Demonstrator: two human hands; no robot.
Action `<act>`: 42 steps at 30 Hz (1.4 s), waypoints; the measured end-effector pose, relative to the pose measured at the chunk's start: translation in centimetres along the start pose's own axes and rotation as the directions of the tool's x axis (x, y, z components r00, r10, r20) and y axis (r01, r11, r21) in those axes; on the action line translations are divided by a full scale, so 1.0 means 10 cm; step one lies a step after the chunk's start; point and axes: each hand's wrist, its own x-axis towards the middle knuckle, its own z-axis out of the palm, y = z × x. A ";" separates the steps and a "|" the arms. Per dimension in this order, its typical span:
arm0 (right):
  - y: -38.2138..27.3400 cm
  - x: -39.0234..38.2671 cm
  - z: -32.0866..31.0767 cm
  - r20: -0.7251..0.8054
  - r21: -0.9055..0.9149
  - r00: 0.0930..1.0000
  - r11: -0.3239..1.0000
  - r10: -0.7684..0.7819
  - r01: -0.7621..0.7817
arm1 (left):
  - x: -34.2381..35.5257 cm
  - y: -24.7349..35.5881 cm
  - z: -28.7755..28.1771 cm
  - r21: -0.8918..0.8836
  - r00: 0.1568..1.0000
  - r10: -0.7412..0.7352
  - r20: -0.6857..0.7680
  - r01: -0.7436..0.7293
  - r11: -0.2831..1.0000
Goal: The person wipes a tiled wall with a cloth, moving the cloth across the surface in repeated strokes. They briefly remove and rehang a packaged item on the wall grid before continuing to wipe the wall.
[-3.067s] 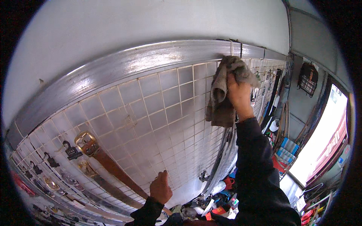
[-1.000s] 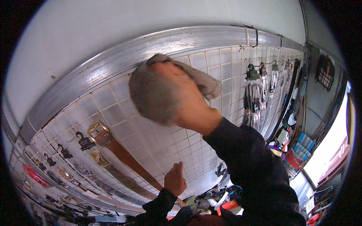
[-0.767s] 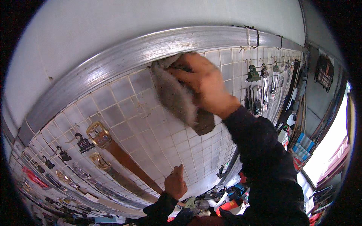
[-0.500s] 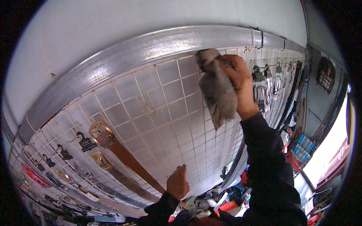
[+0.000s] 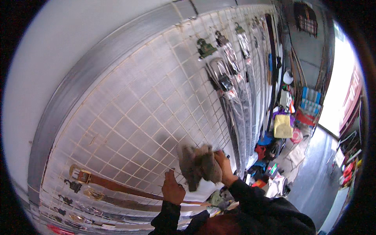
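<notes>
My right hand (image 5: 224, 167) is closed on a bunched grey-brown cloth (image 5: 208, 162), blurred at its left edge. The cloth hangs in front of a white wire grid panel (image 5: 129, 131) on the wall; whether it touches the wires I cannot tell. To the left, my left hand (image 5: 173, 188) is closed at the panel, its bent fingers seemingly hooked on the wires. Just beside that hand runs a brown belt (image 5: 117, 187) with a gold buckle. Below it hangs a second, duller belt (image 5: 129, 203).
Several wrapped belts hang from dark clips (image 5: 205, 48) at upper right. A metal rail (image 5: 74, 84) edges the panel. Bags and goods, including a yellow bag (image 5: 282, 126), are piled on the right, beside a grey floor (image 5: 317, 162) and a bright doorway.
My right hand has brought the cloth down from the panel's top to near my left hand. The view has swung right, showing more floor and doorway. My left hand stays by the brown belt.
</notes>
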 end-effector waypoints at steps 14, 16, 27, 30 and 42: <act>-1.21 0.55 -0.03 -0.430 0.410 0.862 0.793 -0.268 0.451 | 0.06 -0.04 0.01 -0.073 0.998 0.044 0.047 -0.040 0.997; -1.84 1.10 -0.11 -0.507 0.128 0.638 0.681 -0.580 0.721 | 0.06 -0.03 0.02 -0.087 0.998 0.015 0.053 -0.010 0.996; -1.47 1.69 0.00 -0.432 -0.303 0.633 0.765 -0.642 0.569 | 0.05 -0.04 0.04 -0.106 0.997 -0.010 0.081 0.018 0.994; -0.55 1.30 0.16 -0.388 -0.274 0.764 0.856 -0.515 0.438 | 0.09 -0.06 0.04 -0.100 0.993 -0.054 0.109 0.065 0.993; -1.01 1.28 0.26 -0.484 0.660 0.805 0.461 -0.342 0.593 | 0.13 -0.13 0.10 -0.045 0.991 -0.103 0.081 0.107 0.993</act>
